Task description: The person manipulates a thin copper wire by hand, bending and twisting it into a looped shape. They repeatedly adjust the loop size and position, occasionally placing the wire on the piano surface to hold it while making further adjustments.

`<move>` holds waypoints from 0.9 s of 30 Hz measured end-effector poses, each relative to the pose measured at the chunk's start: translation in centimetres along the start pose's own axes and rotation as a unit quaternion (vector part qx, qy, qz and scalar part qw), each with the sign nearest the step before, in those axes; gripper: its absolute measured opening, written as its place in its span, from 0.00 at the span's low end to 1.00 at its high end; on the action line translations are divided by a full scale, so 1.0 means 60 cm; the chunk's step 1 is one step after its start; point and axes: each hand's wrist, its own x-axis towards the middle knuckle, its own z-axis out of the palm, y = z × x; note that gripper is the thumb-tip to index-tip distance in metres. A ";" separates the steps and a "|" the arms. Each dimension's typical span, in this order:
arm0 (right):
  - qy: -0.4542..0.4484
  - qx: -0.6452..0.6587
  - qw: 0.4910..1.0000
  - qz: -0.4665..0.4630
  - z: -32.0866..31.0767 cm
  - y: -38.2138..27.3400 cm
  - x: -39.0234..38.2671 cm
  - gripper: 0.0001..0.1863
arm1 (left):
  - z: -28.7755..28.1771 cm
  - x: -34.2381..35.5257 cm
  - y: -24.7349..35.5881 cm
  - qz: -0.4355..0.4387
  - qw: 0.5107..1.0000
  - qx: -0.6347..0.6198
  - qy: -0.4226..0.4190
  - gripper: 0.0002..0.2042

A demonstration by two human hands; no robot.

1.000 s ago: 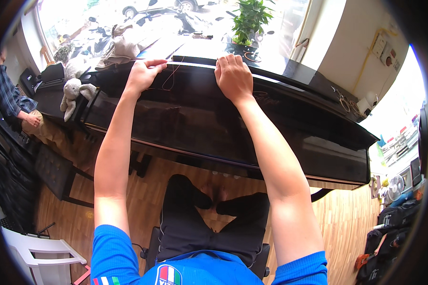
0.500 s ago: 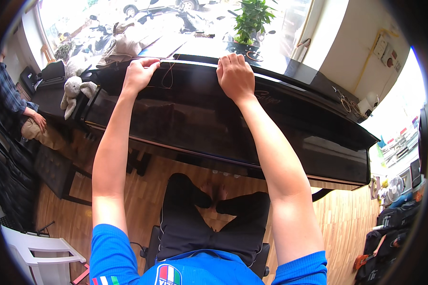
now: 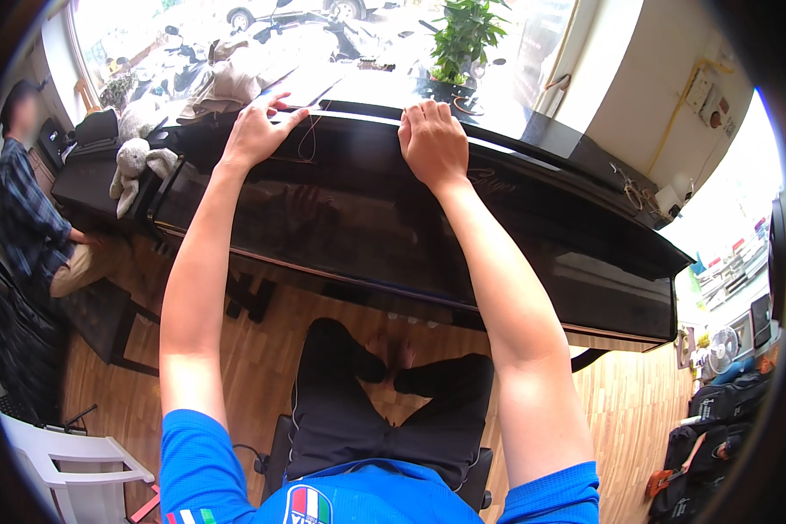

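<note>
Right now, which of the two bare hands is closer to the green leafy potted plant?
The right bare hand, curled at the top edge of the glossy black piano, just short of the plant; the left bare hand is farther left.

Blue short-sleeved shirt [image 3: 393,499], red-white-green shield crest [image 3: 310,505], black trousers [image 3: 349,437]

Faint script lettering [image 3: 495,182] stands on the piano's [image 3: 358,236] front. A striped shield badge [image 3: 307,503] on the blue shirt [image 3: 393,495] bears small capitals. White print on a bag [image 3: 716,403] at right is too small to read.
</note>
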 end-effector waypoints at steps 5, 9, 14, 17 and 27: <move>0.004 0.005 1.000 0.003 0.002 -0.003 0.001 0.11 | -0.001 0.038 -0.047 0.000 0.996 -0.060 -0.061 0.17; -0.005 0.011 1.000 0.011 0.002 -0.007 0.003 0.12 | -0.002 0.054 -0.081 0.074 0.994 0.086 -0.011 0.15; -0.006 0.006 1.000 0.010 0.001 -0.001 -0.003 0.12 | -0.022 0.037 -0.053 0.165 0.969 0.159 -0.089 0.09; 0.006 0.011 1.000 0.005 0.002 -0.002 -0.002 0.12 | -0.028 0.034 -0.049 0.124 0.978 0.115 -0.125 0.10; 0.002 0.000 1.000 0.003 -0.002 -0.003 -0.002 0.12 | -0.037 0.035 -0.027 0.065 0.987 0.080 -0.122 0.17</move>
